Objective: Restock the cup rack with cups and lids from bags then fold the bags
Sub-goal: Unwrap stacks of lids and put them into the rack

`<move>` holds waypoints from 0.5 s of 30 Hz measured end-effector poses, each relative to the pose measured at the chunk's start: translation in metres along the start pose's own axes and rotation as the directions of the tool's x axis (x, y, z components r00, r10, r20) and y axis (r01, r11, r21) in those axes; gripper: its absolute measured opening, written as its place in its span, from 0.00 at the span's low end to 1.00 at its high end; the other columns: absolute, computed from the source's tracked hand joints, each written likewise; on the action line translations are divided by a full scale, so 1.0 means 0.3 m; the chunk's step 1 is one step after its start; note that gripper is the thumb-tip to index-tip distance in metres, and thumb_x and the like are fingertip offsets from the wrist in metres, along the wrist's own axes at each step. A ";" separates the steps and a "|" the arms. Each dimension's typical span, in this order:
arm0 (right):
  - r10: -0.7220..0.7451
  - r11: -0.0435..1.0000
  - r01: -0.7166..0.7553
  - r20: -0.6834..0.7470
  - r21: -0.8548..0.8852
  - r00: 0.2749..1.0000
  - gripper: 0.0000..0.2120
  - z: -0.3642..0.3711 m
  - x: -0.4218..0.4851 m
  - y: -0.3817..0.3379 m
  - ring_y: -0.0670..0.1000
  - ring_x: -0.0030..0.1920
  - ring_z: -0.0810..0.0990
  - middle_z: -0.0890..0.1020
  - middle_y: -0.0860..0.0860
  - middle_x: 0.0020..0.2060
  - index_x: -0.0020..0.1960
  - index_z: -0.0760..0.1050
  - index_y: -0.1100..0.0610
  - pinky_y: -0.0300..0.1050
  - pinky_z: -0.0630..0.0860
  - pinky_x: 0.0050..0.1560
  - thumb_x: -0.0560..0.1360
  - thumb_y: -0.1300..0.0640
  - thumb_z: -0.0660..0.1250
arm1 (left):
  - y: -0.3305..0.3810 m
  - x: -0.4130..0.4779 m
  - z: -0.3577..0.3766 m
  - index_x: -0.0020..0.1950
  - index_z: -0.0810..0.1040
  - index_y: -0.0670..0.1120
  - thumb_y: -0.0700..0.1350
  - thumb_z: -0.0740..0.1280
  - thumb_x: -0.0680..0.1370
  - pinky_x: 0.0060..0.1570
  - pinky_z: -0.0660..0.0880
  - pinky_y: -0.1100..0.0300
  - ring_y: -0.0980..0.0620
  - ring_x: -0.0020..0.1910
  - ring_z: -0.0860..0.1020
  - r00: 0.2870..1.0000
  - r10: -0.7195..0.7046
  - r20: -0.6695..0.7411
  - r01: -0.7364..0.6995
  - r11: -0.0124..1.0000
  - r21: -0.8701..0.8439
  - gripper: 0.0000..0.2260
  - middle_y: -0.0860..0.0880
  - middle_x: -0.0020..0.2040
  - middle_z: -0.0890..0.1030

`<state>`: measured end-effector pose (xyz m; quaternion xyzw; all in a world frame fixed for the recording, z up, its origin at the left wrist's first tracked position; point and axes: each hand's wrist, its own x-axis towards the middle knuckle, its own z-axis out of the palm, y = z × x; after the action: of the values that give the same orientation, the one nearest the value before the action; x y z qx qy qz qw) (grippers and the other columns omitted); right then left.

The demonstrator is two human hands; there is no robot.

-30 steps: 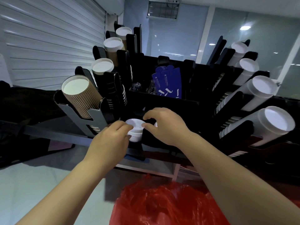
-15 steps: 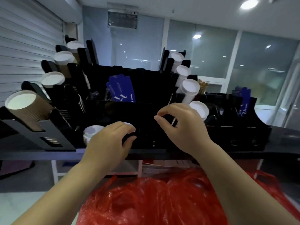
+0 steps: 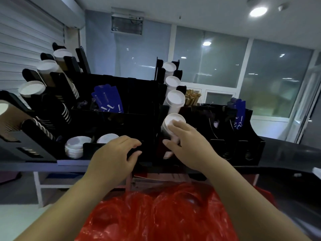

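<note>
Restocking step, I judge: my right hand curls round the lowest white cup stack in the rack, two o'clock from my left hand, which hangs loosely curled, empty; next, seat that stack, then reach the red bag at six o'clock

Up on the left, a white slatted roller shutter runs down the wall. Beside it a pale blue-grey wall carries a boxy grille-fronted unit, mounted high, just under the white ceiling. One round recessed ceiling lamp burns bright at top right. Across the back, big glass panes in white frames, lamp reflections floating in them. Down low, a glossy black counter top sweeps off right, a white frame leg stands beneath it on the left, with pale floor below.
</note>
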<state>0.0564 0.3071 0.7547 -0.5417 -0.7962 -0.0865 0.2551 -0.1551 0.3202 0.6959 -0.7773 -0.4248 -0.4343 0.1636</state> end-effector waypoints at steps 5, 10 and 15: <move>-0.062 0.995 0.067 -0.067 0.070 0.996 0.23 -0.003 -0.025 0.036 0.48 0.71 0.61 0.68 0.46 0.70 0.71 0.68 0.53 0.46 0.66 0.65 0.79 0.46 0.62 | 0.067 -0.027 0.012 0.52 0.81 0.47 0.50 0.65 0.73 0.36 0.75 0.62 0.54 0.41 0.79 0.998 -0.059 0.027 0.058 0.998 0.019 0.12 0.54 0.44 0.80; -0.152 0.965 0.198 -0.248 0.172 0.957 0.16 0.007 -0.081 0.080 0.53 0.61 0.74 0.79 0.49 0.58 0.61 0.77 0.55 0.52 0.74 0.59 0.76 0.49 0.67 | 0.143 -0.075 0.018 0.52 0.81 0.44 0.43 0.73 0.73 0.40 0.76 0.59 0.50 0.42 0.80 0.993 -0.103 0.050 0.101 0.994 0.042 0.09 0.50 0.45 0.81; -0.120 0.921 0.206 -0.260 0.331 0.958 0.14 0.061 -0.195 0.127 0.50 0.54 0.77 0.81 0.48 0.50 0.56 0.80 0.55 0.47 0.75 0.52 0.75 0.48 0.66 | 0.198 -0.208 0.064 0.51 0.81 0.45 0.48 0.67 0.73 0.40 0.75 0.55 0.47 0.43 0.80 0.976 -0.184 0.115 0.176 0.981 0.077 0.10 0.50 0.45 0.81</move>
<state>0.1017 0.2818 0.7047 -0.4040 -0.8055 -0.0260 0.4328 -0.1136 0.2650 0.6412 -0.7548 -0.5166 -0.3850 0.1231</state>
